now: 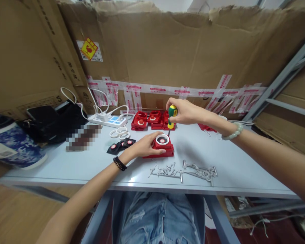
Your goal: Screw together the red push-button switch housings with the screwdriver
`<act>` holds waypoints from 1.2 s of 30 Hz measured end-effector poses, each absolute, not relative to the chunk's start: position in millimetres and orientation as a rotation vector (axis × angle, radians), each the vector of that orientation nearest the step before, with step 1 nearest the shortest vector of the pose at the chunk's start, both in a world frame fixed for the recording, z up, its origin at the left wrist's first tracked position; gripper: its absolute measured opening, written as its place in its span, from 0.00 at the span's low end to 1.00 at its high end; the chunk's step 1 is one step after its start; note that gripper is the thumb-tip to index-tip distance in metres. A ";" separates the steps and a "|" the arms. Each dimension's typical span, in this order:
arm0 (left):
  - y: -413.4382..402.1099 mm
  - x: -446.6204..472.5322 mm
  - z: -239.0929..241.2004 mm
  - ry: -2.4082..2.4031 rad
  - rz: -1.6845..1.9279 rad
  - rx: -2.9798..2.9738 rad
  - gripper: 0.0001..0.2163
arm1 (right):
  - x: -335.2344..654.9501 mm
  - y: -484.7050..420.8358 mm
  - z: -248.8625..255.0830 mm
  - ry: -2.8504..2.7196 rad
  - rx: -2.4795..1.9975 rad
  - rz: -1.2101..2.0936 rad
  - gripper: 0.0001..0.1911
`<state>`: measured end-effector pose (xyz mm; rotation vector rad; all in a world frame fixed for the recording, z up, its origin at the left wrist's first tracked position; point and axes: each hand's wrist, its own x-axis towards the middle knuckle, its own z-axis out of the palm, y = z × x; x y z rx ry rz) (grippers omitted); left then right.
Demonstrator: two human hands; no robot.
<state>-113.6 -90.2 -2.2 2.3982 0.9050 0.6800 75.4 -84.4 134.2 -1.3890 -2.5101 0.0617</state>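
Note:
My right hand (pixel 181 111) is wrapped round a screwdriver (pixel 171 117) with a green and yellow handle, held upright. Its shaft points down at the far right corner of a red plastic housing (pixel 165 152); whether the tip sits in a screw is too small to tell. On top of the housing is a white ring (pixel 162 139) around a dark disc with a red and white centre. My left hand (pixel 147 145) grips the housing from its left side, thumb along the front. Loose screws (pixel 167 168) and metal pins (pixel 198 171) lie just in front of it.
Behind stand several red housings (pixel 139 121). To the left are black square pieces (pixel 121 145), white rings (pixel 119 133), a power strip (pixel 109 119) with cables, a black bag (pixel 56 118) and a large cup (pixel 14 142). Cardboard (pixel 155 51) walls the table's (pixel 239 159) back.

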 end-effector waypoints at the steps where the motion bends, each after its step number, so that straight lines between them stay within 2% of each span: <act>1: -90.2 -113.5 -2.1 0.906 0.680 2.399 0.27 | 74.6 -84.9 133.9 -2.503 -1.397 0.020 0.11; 7: -89.4 -113.7 -3.1 0.918 0.682 2.398 0.27 | 72.1 -86.0 128.3 -2.417 -1.391 0.008 0.06; 14: -89.9 -113.9 -2.3 0.917 0.679 2.391 0.27 | 78.3 -81.7 133.2 -2.168 -1.312 -0.097 0.08; 18: -90.7 -113.4 -1.4 0.922 0.678 2.392 0.27 | 81.3 -74.6 123.6 -2.035 -1.162 -0.163 0.05; 21: -89.5 -113.4 -3.1 0.946 0.682 2.402 0.29 | 87.9 -65.8 99.3 -2.194 -1.288 0.038 0.04; 24: -87.4 -113.3 -5.4 0.937 0.679 2.411 0.30 | 98.4 -56.7 72.8 -2.552 -1.448 0.443 0.11; 26: -86.6 -113.0 -6.0 0.915 0.675 2.409 0.29 | 104.6 -52.3 61.9 -2.627 -1.423 0.537 0.14; 30: -87.4 -111.9 -4.5 0.915 0.682 2.396 0.29 | 108.0 -48.8 57.6 -2.709 -1.233 0.509 0.16; 36: -87.8 -112.7 -4.1 0.900 0.682 2.390 0.28 | 100.8 -50.9 53.1 -2.745 -1.252 0.452 0.12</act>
